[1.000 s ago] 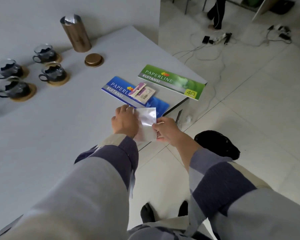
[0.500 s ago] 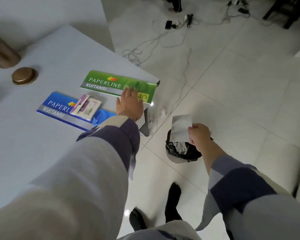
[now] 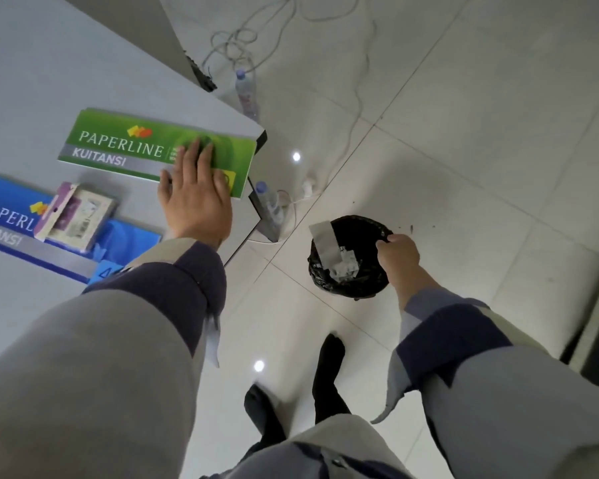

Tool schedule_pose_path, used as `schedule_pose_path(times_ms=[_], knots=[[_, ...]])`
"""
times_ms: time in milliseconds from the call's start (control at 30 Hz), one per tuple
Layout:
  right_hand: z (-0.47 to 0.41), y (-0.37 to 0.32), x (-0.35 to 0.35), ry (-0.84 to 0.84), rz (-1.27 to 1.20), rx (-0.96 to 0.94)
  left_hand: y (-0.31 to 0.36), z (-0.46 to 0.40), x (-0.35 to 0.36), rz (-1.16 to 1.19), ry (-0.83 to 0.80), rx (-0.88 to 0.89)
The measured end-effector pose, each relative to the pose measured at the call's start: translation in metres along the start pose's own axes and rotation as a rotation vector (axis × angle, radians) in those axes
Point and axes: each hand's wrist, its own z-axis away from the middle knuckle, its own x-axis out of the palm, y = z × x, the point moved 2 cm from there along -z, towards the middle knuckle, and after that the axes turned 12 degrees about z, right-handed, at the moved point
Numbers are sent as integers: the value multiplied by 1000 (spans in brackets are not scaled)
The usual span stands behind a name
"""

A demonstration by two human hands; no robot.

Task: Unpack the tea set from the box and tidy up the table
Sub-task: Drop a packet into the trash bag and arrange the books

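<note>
L hand (image 3: 195,198) lies flat, palm down, fingers spread, at the surface (image 3: 49,63) near its R corner. Fingertips overlap the R end of the green pad (image 3: 118,146); heel of hand on bare surface. Nothing pinched in this grip.

R hand (image 3: 396,252) is over the bin (image 3: 346,257) on the floor (image 3: 464,133), just off the surface corner. Fingers curled downward at the bin's R rim; whether the grip is pressed shut or loose, cannot tell. No contact seen between it and the wrapper.

Wrapper (image 3: 325,242): silvery strip, lying at the bin's L rim, well L of the R grip w/ the bin opening between. Long axis runs upper-L to lower-R; upper end sticks over the rim, lower end points down into the bin among crumpled clear scraps.

Blue pad (image 3: 11,219) sits near the front edge, L of the L wrist, parallel to the green pad. Small card pack (image 3: 73,216) lies on top of it, tilted.

Two bottles (image 3: 246,89) and cables (image 3: 357,63) on the floor past the corner.
</note>
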Motion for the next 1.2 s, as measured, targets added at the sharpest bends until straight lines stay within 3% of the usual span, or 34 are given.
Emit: schedule_pose_path(times_ms=[200, 567, 833, 1100, 1200], knots=[[3, -28, -1, -68, -59, -69, -1, -1, -2, -2, -5, 1], [37, -119, 1, -31, -18, -432, 0, -2, -3, -15, -87, -28], [66, -185, 1, 15, -23, -597, 1, -6, -7, 51, -139, -61], [108, -245, 6, 375, 376, -807, -3, -23, -47, 347, -130, -160], [130, -270, 21, 329, 513, -966, -25, -31, -79, 348, 5, -276]])
